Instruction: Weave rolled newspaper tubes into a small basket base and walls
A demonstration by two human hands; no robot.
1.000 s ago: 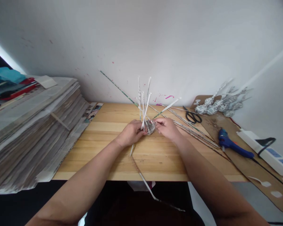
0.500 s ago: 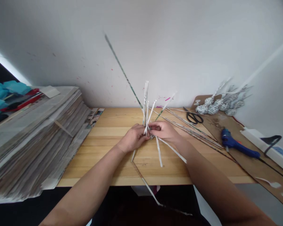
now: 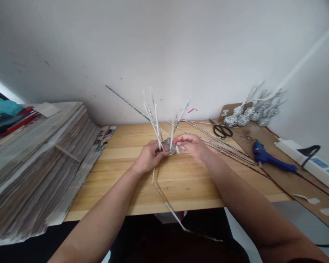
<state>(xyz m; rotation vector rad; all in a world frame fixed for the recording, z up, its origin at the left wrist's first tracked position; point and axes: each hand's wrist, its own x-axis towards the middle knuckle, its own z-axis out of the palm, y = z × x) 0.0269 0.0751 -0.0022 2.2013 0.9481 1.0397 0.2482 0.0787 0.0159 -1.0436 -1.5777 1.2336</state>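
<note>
A small woven piece of rolled newspaper tubes (image 3: 169, 146) sits low over the table between my hands. Several white paper tubes (image 3: 157, 126) stick up from it, and a long greenish tube (image 3: 128, 103) slants away to the far left. My left hand (image 3: 150, 155) is closed around the left side of the weave, thumb in front. At its right side, my right hand (image 3: 190, 144) has curled fingers pinching what looks like a white paper tube, partly hidden and blurred. Another long bent tube (image 3: 168, 206) trails from under my left hand over the table's front edge.
Loose paper tubes (image 3: 227, 153) and black scissors (image 3: 222, 130) lie to the right. Beyond are a blue glue gun (image 3: 272, 159), a white power strip (image 3: 304, 157) and several foil-like woven pieces (image 3: 244, 116). A tall newspaper stack (image 3: 44, 160) stands on the left.
The upright tubes have shifted and now lean left, and the long greenish tube swung up and back down. Two tubes briefly folded toward me no longer point forward. My right hand moved slightly right.
</note>
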